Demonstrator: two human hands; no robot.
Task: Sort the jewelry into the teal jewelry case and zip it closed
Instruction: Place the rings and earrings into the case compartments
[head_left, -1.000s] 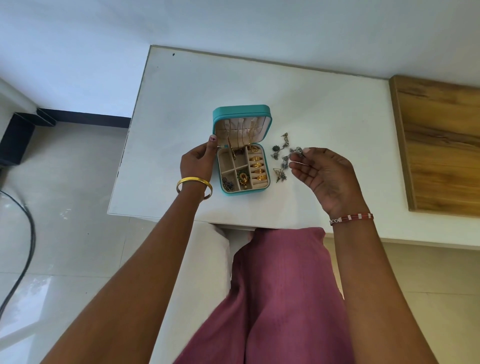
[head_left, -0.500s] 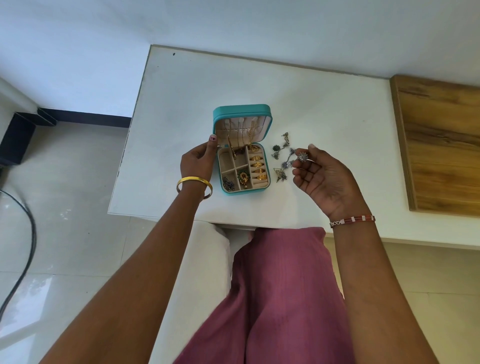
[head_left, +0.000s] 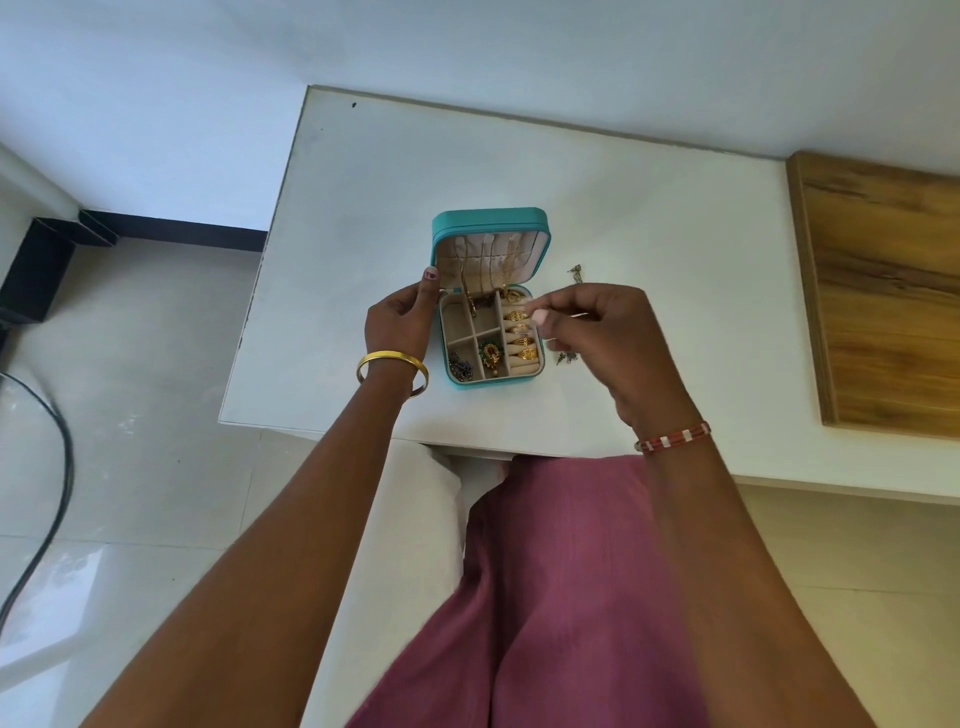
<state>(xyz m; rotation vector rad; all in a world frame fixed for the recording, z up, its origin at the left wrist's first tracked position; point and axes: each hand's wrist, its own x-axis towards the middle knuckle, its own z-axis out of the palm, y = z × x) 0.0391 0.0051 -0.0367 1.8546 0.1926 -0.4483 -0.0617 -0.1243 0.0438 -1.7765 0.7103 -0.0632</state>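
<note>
The teal jewelry case (head_left: 490, 218) stands open on the white table (head_left: 649, 218), lid upright with gold chains (head_left: 485, 267) hanging inside. Its tray holds gold rings (head_left: 521, 335) in the right column, a green and gold piece (head_left: 491, 353) and a dark blue piece (head_left: 460, 369). My left hand (head_left: 397, 327) grips the case's left edge. My right hand (head_left: 605, 338) hovers at the case's right edge, fingers pinched over the ring column on a small silver piece that is mostly hidden. Loose silver earrings (head_left: 567, 357) lie right of the case, partly under my hand.
More silver earrings (head_left: 574, 270) lie beyond my right hand. A wooden board (head_left: 883, 291) covers the table's right end. The table's near edge (head_left: 322, 428) runs just behind my wrists. A black cable (head_left: 54, 467) lies on the floor at left.
My right hand has moved left from the loose earrings to the case's ring column and turned palm down, fingers now pinched. The left hand and the case have stayed put.
</note>
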